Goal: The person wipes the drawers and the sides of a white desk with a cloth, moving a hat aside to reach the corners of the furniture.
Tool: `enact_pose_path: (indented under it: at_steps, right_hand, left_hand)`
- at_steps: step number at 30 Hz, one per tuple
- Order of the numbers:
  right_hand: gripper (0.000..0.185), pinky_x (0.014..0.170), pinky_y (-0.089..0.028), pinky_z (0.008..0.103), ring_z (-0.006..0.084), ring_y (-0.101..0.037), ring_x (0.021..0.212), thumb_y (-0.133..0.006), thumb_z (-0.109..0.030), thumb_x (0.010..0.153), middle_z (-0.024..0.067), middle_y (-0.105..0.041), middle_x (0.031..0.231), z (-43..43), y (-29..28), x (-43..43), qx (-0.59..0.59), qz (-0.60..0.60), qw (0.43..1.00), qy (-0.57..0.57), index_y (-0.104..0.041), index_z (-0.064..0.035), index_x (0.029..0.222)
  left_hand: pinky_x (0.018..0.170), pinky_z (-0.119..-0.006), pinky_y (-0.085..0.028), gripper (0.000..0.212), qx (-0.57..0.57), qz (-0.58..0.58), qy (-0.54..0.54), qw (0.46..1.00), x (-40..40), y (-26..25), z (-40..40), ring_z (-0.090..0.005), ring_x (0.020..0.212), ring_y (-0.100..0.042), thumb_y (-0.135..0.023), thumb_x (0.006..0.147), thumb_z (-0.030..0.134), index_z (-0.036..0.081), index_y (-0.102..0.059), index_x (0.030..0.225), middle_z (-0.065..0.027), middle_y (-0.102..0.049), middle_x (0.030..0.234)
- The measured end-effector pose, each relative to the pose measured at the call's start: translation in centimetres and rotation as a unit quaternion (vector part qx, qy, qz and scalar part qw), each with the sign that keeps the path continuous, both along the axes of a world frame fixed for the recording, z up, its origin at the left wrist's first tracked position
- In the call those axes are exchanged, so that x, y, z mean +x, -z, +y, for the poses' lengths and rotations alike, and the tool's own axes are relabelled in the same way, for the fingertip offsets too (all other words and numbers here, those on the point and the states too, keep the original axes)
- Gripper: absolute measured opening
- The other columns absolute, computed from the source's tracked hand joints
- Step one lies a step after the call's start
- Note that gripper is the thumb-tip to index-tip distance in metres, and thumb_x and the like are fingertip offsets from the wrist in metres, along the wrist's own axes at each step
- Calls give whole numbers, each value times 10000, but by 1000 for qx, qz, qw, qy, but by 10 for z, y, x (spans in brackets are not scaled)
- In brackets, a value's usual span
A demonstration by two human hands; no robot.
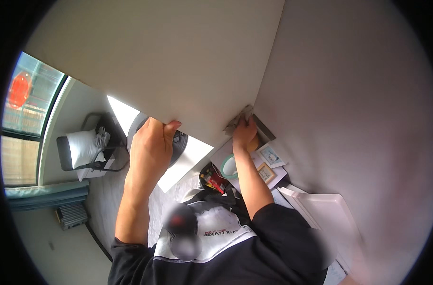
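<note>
A large pale panel point(173, 53) fills the upper view and meets a wall point(345, 107) along a straight corner line. My left hand point(151, 144) grips the lower edge of this panel, its thumb lying over the face. Near the lower end of the corner, my right hand point(245, 131) presses a crumpled grey cloth point(234, 124) against the panel. Its palm is turned from view, and the fingers partly cover the cloth. A dark flat strip point(264, 127) runs beside the right hand along the wall.
Below my right arm, a small table point(279, 176) carries a green-rimmed round mirror point(228, 167) and picture frames point(266, 172). A black bag point(205, 178) with red packets is beside it. Left are a white tabletop point(184, 164), a folding chair point(63, 151) with a pillow point(81, 148), and a window point(31, 107).
</note>
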State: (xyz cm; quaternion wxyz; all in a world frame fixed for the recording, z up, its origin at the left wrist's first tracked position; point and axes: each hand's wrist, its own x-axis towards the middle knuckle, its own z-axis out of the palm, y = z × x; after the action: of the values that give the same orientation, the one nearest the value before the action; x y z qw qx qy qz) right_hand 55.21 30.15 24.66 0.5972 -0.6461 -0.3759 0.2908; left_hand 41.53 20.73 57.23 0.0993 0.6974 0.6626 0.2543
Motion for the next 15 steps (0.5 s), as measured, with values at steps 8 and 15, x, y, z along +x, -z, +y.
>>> enact_pose_path:
  at_steps: [8,15]
  right_hand:
    - [404,724,-446,282,195,-532,869,-669,18,884,92,-517,1069,40,-251,30,373,-74,924,37,-648,13,1287]
    - [424,692,-471,310,229,-538,872,-630,56,860,136,-512,1076,69,-342,56,472,-209,853,76,-638,22,1283]
  left_hand:
    - [647,-466,-524,212,23,16,30,999,4,-10,6,-440,782,-648,-566,1035,241,38,-552,1093,-205,-658,911]
    - [592,-453,-518,192,73,24,63,995,1,-10,3,-415,730,-648,-595,1015,213,39,-549,1085,-170,-663,907]
